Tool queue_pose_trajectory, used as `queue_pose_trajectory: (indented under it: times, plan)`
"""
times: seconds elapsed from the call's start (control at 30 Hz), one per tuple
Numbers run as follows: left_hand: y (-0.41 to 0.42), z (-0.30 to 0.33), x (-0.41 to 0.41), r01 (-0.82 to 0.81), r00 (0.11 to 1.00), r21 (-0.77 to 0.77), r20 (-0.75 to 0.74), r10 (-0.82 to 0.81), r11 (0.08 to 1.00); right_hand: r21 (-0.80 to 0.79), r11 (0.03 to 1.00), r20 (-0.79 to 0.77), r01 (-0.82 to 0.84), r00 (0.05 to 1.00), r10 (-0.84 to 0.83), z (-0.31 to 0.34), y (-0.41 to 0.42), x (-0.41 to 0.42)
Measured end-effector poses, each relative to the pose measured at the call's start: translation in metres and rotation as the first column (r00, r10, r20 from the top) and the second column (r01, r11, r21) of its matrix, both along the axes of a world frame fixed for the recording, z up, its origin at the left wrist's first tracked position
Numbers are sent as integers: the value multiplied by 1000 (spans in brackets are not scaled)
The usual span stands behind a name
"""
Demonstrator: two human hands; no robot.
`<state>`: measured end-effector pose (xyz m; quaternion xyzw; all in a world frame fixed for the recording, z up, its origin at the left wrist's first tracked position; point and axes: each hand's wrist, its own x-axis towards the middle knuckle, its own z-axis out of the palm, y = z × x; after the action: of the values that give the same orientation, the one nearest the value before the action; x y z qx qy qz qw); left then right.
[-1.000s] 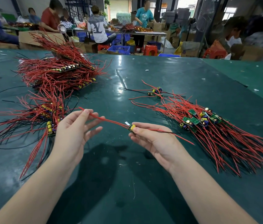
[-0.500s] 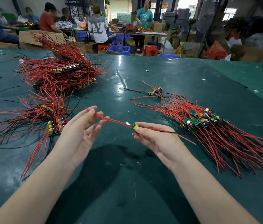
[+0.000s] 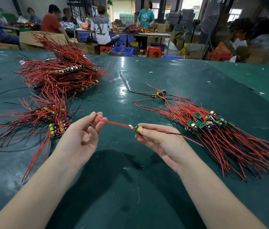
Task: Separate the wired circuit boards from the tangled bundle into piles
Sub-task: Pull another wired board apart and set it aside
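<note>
My right hand (image 3: pixel 161 141) pinches a small green circuit board (image 3: pixel 138 129) with a yellow capacitor, above the green table. Its red wires (image 3: pixel 115 123) stretch left to my left hand (image 3: pixel 82 138), which pinches their ends between thumb and fingertips. More red and black leads trail right from the board over my right hand. A tangled bundle of wired boards (image 3: pixel 47 116) lies left of my left hand. A sorted pile (image 3: pixel 213 129) of boards with wires fanned out lies to the right.
A large heap of red-wired boards (image 3: pixel 59 71) sits at the back left of the green table (image 3: pixel 130 187). A few loose boards (image 3: pixel 159 94) lie behind the right pile. People work at benches beyond the table's far edge.
My left hand has slid right along the red wires to their ends, fingers now pinching them. The right hand has kept its hold on the board, shifted slightly.
</note>
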<state>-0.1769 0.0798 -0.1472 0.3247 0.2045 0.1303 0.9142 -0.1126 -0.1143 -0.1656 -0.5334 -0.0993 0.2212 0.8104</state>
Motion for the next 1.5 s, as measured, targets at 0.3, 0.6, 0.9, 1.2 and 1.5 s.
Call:
queue_pose_trajectory:
  times: [0.3,0.6,0.9,1.2,1.5]
  plan:
    - [6,-5,4,-101,994,8,30,100,995,50,999,-22,-18,1000,19,4,-5,5]
    - [7,-4,2,-98,994,-87,30,101,991,202,979,-79,-42,995,59,14,-1,2]
    - [14,-3,2,-169,980,-104,87,178,980,-105,989,29,106,994,-103,12,-4,5]
    - [14,-5,5,-199,977,-80,54,204,977,-40,998,-15,46,999,-46,18,-13,12]
    - [16,-7,6,-212,976,-89,39,216,973,-23,994,-29,108,994,-108,16,-17,18]
